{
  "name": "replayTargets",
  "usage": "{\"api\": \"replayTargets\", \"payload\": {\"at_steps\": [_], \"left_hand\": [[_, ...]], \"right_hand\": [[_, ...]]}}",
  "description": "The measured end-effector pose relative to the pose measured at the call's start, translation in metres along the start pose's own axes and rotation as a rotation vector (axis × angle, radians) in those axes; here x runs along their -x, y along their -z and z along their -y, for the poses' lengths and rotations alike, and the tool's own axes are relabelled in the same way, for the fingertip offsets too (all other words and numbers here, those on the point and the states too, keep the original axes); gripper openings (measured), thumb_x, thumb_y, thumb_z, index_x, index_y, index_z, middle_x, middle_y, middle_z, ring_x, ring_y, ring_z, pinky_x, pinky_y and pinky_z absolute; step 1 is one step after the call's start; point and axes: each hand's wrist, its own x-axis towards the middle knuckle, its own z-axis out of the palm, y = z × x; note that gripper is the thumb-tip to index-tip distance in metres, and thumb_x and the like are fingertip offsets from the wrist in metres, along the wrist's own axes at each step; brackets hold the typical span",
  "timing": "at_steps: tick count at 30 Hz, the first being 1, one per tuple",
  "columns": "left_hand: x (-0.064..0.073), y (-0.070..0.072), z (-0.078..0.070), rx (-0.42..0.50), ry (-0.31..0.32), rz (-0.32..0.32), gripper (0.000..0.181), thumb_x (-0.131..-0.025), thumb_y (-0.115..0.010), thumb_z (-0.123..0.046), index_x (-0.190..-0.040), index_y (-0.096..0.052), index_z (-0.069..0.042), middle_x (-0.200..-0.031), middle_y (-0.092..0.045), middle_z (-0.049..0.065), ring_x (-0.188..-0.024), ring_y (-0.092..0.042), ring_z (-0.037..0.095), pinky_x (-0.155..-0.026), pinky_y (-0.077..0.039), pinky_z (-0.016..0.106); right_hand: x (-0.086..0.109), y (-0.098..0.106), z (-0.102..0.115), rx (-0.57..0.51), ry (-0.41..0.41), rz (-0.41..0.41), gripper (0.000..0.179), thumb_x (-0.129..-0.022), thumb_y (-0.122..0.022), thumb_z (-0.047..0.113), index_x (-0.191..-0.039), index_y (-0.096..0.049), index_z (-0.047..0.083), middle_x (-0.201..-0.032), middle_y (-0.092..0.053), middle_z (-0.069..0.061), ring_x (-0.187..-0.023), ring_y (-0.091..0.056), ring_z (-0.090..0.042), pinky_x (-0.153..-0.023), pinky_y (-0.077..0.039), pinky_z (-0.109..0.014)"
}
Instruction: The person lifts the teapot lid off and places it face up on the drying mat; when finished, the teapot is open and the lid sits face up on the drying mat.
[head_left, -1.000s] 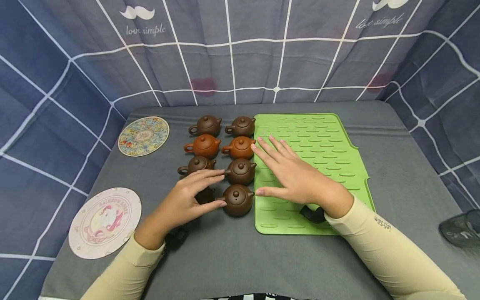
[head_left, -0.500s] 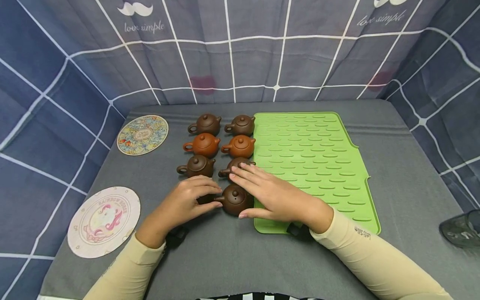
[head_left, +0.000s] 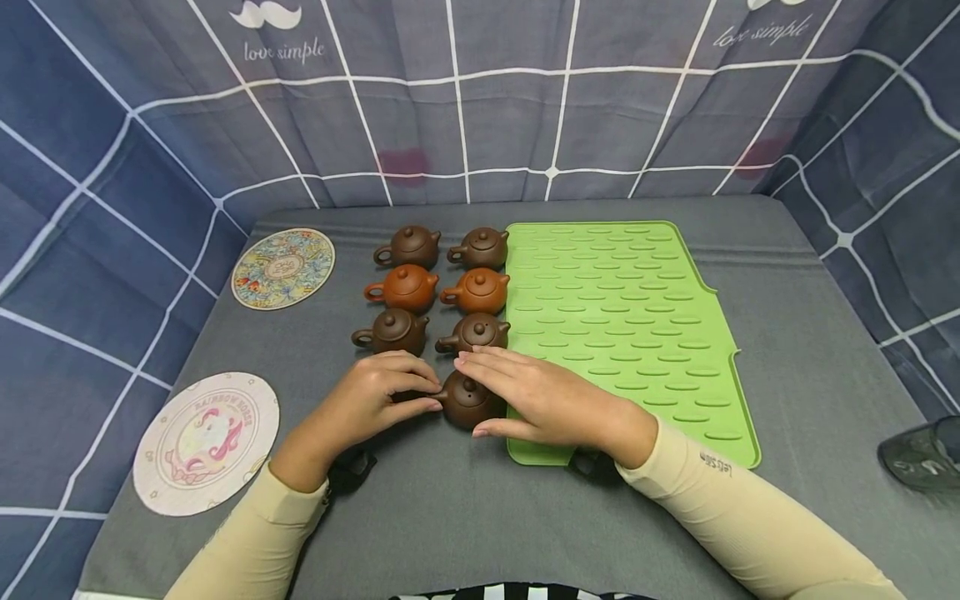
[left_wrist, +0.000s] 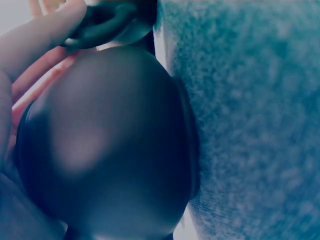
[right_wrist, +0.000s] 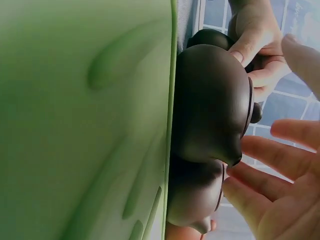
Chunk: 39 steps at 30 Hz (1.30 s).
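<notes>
A dark brown teapot [head_left: 467, 410] sits at the front right of two columns of small teapots. My left hand [head_left: 375, 404] pinches its handle between thumb and fingers. Another dark teapot [left_wrist: 117, 135] fills the left wrist view; in the head view that hand hides most of it. My right hand [head_left: 547, 400] reaches over the front-right teapot from the right, fingers stretched, thumb lower at its near side. Its fingertips lie by the dark teapot [head_left: 476, 331] just behind; whether they touch it I cannot tell. In the right wrist view the fingers [right_wrist: 280, 155] stand straight beside the spouts.
Behind are two orange-brown teapots [head_left: 408, 287] and more dark ones [head_left: 411, 247]. A green ridged mat [head_left: 615, 317] borders the right column. At left lie a patterned round mat [head_left: 283, 268] and a unicorn round mat [head_left: 206, 443]. A dark glass [head_left: 922, 457] is far right.
My right hand has moved left and nearer, from over the green mat to the front-right teapot. The dark teapot behind that one has shifted and turned slightly. My left hand has barely moved.
</notes>
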Motion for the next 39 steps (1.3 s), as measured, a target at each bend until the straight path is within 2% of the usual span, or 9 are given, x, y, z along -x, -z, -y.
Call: {"api": "replayTargets", "payload": {"at_steps": [10,15,20,29,39], "left_hand": [[-0.001,0.001,0.0,0.006,0.023,0.005,0.019,-0.082,-0.092,-0.011,-0.098,-0.083,-0.009,-0.102,-0.075,-0.001,-0.096,-0.069,0.014,-0.085,-0.055,0.034],[-0.001,0.001,0.0,0.015,0.044,0.01,0.018,-0.082,-0.092,-0.01,-0.098,-0.083,-0.009,-0.102,-0.075,-0.001,-0.095,-0.069,0.014,-0.085,-0.054,0.032],[-0.001,0.001,0.0,0.012,0.057,0.012,0.018,-0.082,-0.092,-0.012,-0.097,-0.083,-0.008,-0.102,-0.075,-0.001,-0.096,-0.069,0.014,-0.087,-0.053,0.031],[-0.001,0.0,0.0,0.011,0.058,0.007,0.017,-0.082,-0.092,-0.011,-0.097,-0.083,-0.009,-0.101,-0.076,-0.002,-0.096,-0.07,0.014,-0.087,-0.053,0.031],[-0.001,0.0,0.0,0.011,0.043,-0.009,0.019,-0.081,-0.092,-0.009,-0.098,-0.083,-0.008,-0.101,-0.076,-0.001,-0.095,-0.07,0.016,-0.084,-0.055,0.035]], "right_hand": [[-0.001,-0.003,-0.001,-0.001,-0.005,0.0,0.075,-0.103,-0.071,0.04,-0.159,-0.042,-0.001,-0.159,-0.046,-0.016,-0.148,-0.041,-0.032,-0.12,-0.029,-0.04],[-0.003,-0.004,-0.002,0.019,0.002,-0.013,0.058,-0.105,-0.07,0.031,-0.152,-0.054,0.0,-0.151,-0.055,-0.017,-0.142,-0.048,-0.029,-0.117,-0.035,-0.039],[-0.007,-0.005,0.0,0.019,-0.005,-0.052,0.036,-0.105,-0.068,0.015,-0.139,-0.066,0.001,-0.141,-0.063,-0.015,-0.134,-0.056,-0.026,-0.112,-0.043,-0.04],[-0.011,-0.011,0.004,0.031,-0.076,-0.113,0.028,-0.104,-0.07,0.01,-0.13,-0.072,0.001,-0.132,-0.068,-0.016,-0.126,-0.062,-0.028,-0.107,-0.047,-0.042],[-0.012,-0.013,0.005,-0.018,-0.053,-0.206,0.021,-0.1,-0.072,0.004,-0.12,-0.075,0.001,-0.126,-0.072,-0.012,-0.122,-0.065,-0.026,-0.108,-0.045,-0.035]]}}
